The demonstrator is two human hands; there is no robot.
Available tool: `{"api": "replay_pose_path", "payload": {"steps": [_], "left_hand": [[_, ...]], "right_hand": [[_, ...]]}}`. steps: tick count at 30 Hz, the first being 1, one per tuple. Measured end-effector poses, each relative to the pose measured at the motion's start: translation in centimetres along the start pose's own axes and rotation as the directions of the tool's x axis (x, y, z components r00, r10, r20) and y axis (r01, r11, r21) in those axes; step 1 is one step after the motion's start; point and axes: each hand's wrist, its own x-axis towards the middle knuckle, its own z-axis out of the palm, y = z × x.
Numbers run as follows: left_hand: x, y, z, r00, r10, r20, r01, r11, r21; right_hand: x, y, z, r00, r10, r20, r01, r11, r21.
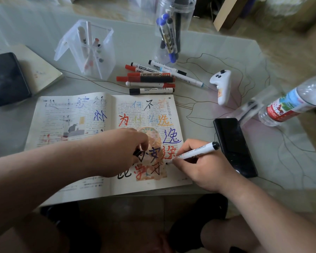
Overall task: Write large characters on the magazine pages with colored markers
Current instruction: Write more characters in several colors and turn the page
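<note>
While the magazine lies open at the near edge of the table, right hand grips a black marker, tip on the right page. Left hand pinches a black cap, resting on the page. Loose markers lie just beyond.

The left hand covers part of the magazine and most of the small black object it pinches. The right hand hides the middle of the marker. Frame edges crop the jar and bottle.
</note>
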Motion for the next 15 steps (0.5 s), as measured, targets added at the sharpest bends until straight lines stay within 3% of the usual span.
{"api": "replay_pose_path", "payload": {"steps": [6,10,15], "left_hand": [[-0.05,0.04,0.06,1.000,-0.007,0.005,0.007,1.000,0.002],[-0.13,-0.10,0.01,1.000,-0.010,0.004,0.010,1.000,0.004],[-0.05,-0.29,0.23,1.000,-0.011,-0.006,0.011,1.000,0.003]], "right_hand": [[0.34,0.76,0.00,0.990,0.091,-0.107,-0.090,0.996,0.010],[-0.30,0.31,-0.19,1.000,0.002,-0.015,0.000,0.995,0.098],[-0.46,-0.21,0.07,0.998,0.007,0.059,-0.007,1.000,-0.002]]}}
